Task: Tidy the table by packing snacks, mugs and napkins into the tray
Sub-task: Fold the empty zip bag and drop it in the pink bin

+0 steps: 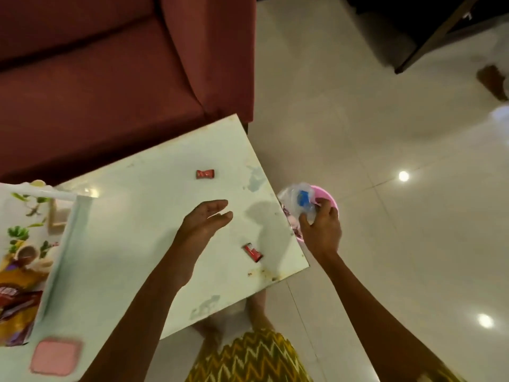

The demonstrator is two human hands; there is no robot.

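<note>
Two red wrapped candies lie on the pale table (124, 244): one (205, 174) toward the far side, one (252, 252) near the right edge. My left hand (205, 220) hovers over the table between them, fingers apart, holding nothing. My right hand (321, 230) is past the table's right edge, gripping a clear plastic wrapper with a blue patch (300, 199) over a pink bowl (327, 195). The floral tray (66, 216) sits at the left edge and holds snack packets (16, 301). A pink folded napkin (56, 357) lies at the near left corner.
A maroon sofa (110, 64) stands directly behind the table. Glossy tiled floor (385, 188) spreads to the right. Dark wooden furniture legs (429, 37) stand at the top right. My yellow zigzag garment (253, 357) shows below the table's near edge.
</note>
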